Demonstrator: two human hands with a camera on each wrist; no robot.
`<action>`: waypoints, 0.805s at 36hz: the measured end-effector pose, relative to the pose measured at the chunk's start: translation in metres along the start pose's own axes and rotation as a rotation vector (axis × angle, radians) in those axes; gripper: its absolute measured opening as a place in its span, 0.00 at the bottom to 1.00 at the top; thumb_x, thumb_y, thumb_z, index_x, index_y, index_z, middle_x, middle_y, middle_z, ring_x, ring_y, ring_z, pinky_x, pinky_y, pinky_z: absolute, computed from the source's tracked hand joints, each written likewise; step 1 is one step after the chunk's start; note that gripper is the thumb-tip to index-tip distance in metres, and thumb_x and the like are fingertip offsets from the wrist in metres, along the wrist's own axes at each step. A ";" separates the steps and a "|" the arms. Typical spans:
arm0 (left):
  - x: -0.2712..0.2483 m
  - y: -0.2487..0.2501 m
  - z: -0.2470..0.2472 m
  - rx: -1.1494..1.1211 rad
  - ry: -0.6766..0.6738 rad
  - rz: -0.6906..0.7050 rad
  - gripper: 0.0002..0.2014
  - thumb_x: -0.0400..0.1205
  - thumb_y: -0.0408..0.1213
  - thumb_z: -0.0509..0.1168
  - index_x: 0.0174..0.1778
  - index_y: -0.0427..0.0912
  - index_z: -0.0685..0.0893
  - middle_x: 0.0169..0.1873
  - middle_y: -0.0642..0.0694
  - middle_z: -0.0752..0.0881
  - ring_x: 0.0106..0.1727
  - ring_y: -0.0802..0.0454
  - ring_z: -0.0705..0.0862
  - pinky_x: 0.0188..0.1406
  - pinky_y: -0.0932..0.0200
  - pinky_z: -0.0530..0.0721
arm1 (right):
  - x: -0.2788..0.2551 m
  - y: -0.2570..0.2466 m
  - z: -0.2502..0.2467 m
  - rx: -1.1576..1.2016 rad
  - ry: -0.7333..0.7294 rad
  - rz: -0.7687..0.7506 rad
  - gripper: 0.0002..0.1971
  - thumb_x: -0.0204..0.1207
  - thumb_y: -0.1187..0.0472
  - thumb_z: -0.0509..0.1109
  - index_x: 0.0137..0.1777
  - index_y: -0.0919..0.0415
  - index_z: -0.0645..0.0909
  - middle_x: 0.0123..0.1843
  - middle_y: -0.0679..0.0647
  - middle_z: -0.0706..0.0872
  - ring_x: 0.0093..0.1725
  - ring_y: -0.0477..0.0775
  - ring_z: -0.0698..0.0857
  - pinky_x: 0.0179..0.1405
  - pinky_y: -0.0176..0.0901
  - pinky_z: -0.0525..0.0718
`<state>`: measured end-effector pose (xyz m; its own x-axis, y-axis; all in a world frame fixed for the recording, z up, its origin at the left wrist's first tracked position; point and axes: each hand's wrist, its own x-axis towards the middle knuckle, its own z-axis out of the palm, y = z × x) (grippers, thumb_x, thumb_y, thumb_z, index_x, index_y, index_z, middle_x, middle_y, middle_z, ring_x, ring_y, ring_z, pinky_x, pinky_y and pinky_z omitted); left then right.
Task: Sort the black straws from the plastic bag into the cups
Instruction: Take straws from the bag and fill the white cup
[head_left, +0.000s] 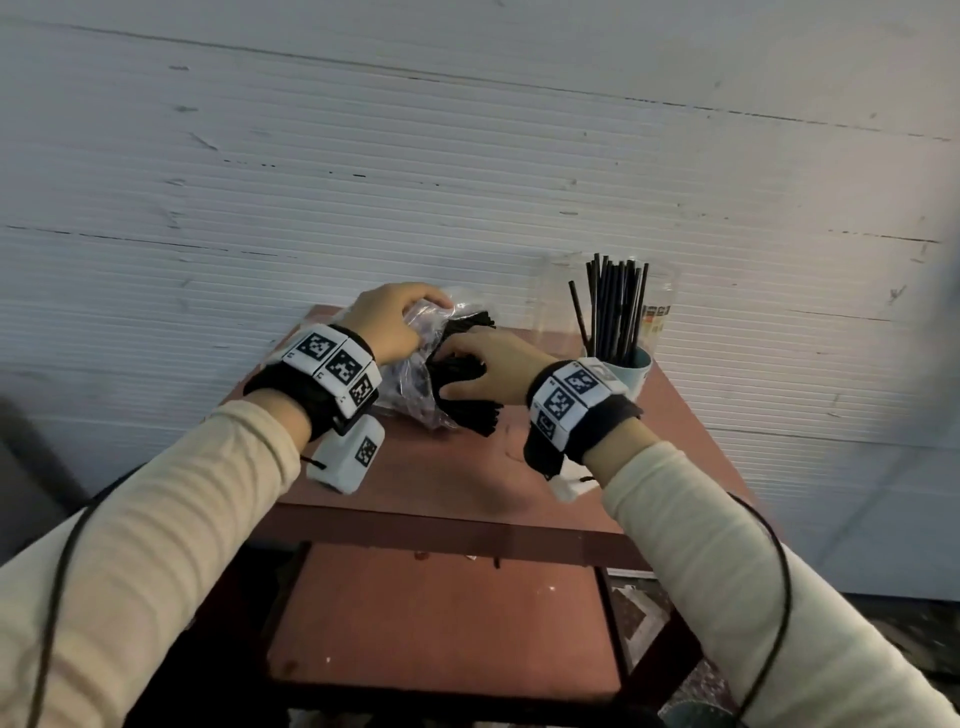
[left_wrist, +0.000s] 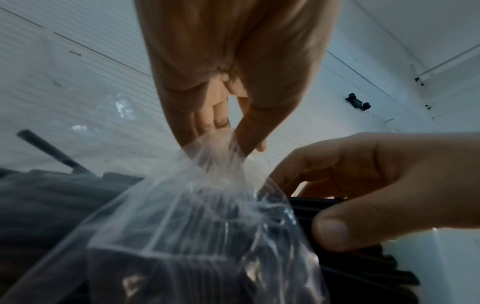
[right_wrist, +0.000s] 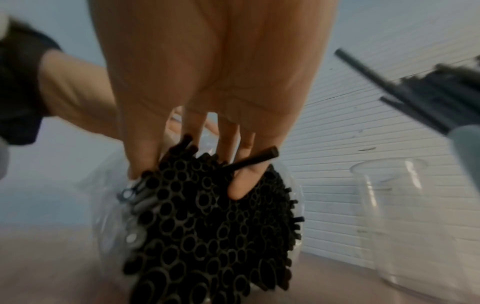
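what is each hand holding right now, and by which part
The left hand pinches the clear plastic bag by a gathered fold of its film. The right hand grips the bundle of black straws near its open ends.

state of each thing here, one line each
plastic bag: lying on the table, open, still full
left hand: pinches the bag's plastic
right hand: grips a bunch of bagged straws
bagged straws: bundled, ends out of the opening
blue cup: upright, holding straws
clear cup: upright, empty

Both hands at the straw bag on the red table (head_left: 457, 467)

Left hand (head_left: 395, 319) grips the plastic bag (head_left: 415, 384); right hand (head_left: 488, 371) grasps its black straws (head_left: 467, 410).
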<state>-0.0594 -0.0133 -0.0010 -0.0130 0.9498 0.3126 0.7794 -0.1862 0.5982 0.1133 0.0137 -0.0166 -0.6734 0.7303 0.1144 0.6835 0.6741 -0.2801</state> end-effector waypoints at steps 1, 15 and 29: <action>0.001 -0.001 -0.002 0.001 0.006 0.009 0.29 0.74 0.18 0.65 0.62 0.56 0.86 0.52 0.51 0.83 0.31 0.56 0.77 0.24 0.67 0.74 | 0.005 -0.004 0.003 -0.008 0.001 0.001 0.21 0.76 0.50 0.73 0.68 0.52 0.77 0.61 0.55 0.78 0.60 0.56 0.78 0.60 0.45 0.75; 0.013 -0.040 -0.019 -0.065 0.012 0.029 0.28 0.76 0.19 0.67 0.62 0.58 0.84 0.70 0.45 0.80 0.64 0.53 0.82 0.34 0.75 0.76 | 0.029 -0.013 0.005 0.028 0.129 -0.134 0.17 0.76 0.66 0.70 0.64 0.54 0.83 0.62 0.54 0.84 0.63 0.53 0.79 0.67 0.47 0.74; 0.015 -0.044 -0.013 -0.078 -0.091 0.028 0.27 0.74 0.26 0.73 0.65 0.58 0.83 0.71 0.51 0.80 0.71 0.50 0.77 0.67 0.53 0.77 | 0.015 -0.011 0.003 0.291 -0.098 0.037 0.19 0.73 0.43 0.74 0.63 0.42 0.77 0.56 0.45 0.82 0.55 0.46 0.80 0.56 0.42 0.81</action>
<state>-0.1018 0.0059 -0.0133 0.0676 0.9623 0.2633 0.7278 -0.2281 0.6468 0.0949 0.0168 -0.0151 -0.6832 0.7301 0.0110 0.6078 0.5770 -0.5455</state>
